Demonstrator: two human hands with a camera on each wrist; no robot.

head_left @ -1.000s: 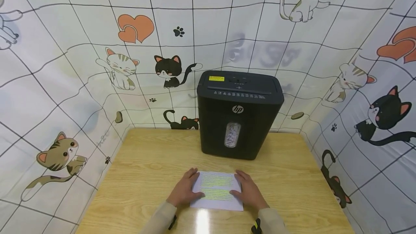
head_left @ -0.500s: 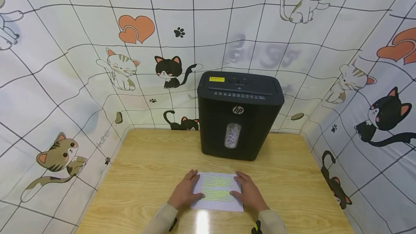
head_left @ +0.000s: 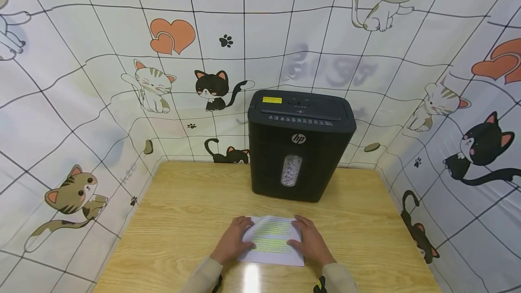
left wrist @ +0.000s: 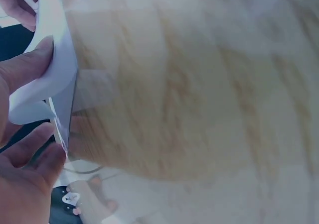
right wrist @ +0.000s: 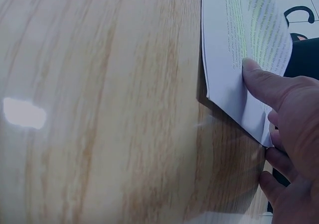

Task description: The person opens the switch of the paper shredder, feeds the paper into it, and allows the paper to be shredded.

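On the table, the paper, flatter before, now bows up, gripped by the left hand and right hand.

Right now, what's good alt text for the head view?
A left hand and right hand grip opposite sides of yellow-highlighted paper over a wooden table. A black shredder stands farther back, before a cat-patterned wall.

The left arm slants in from 7 o'clock, the right arm from 5. The left hand points its fingers between 1 and 2, its thumb at 3; the right hand points its fingers at 11, its thumb near 10. Each pinches, thumb opposite fingers.
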